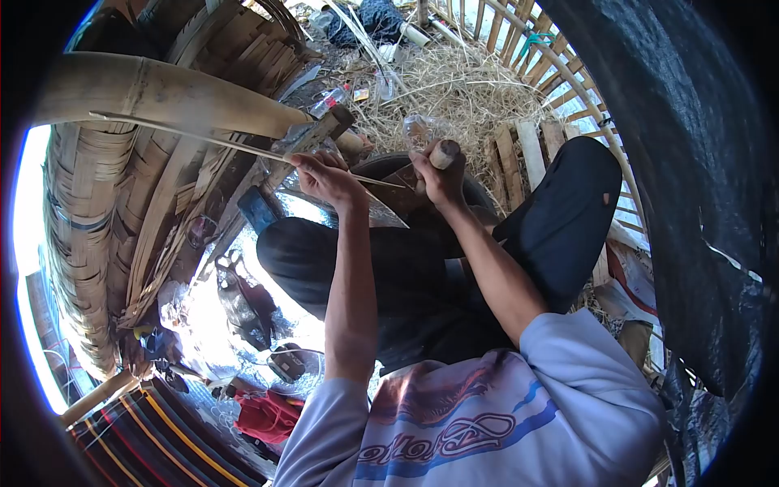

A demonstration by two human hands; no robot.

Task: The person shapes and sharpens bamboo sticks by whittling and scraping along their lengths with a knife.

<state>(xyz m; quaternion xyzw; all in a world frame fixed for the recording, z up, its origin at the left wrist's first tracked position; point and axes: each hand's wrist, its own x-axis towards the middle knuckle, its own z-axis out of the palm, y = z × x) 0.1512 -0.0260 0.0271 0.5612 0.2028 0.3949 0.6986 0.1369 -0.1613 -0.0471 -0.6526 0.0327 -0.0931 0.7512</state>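
My left hand point(329, 177) is closed around a long thin bamboo strip point(195, 134). The strip runs from the upper left, through my fingers, to a tip just short of my right hand. My right hand point(441, 180) grips a knife by its thick round wooden handle point(445, 153), the butt end facing up. A dark flat blade point(399, 180) seems to lie beside the strip's near end; its edge is hard to make out, and I cannot tell whether they touch. Both hands are above my lap, between my bent knees.
A thick bamboo pole point(178, 93) crosses the upper left, above woven bamboo panels point(97, 203). Dry straw point(454, 85) and plastic bottles point(331, 99) lie ahead. A slatted bamboo fence point(560, 69) and black sheeting point(682, 162) stand right. A red cloth point(266, 415) lies lower left.
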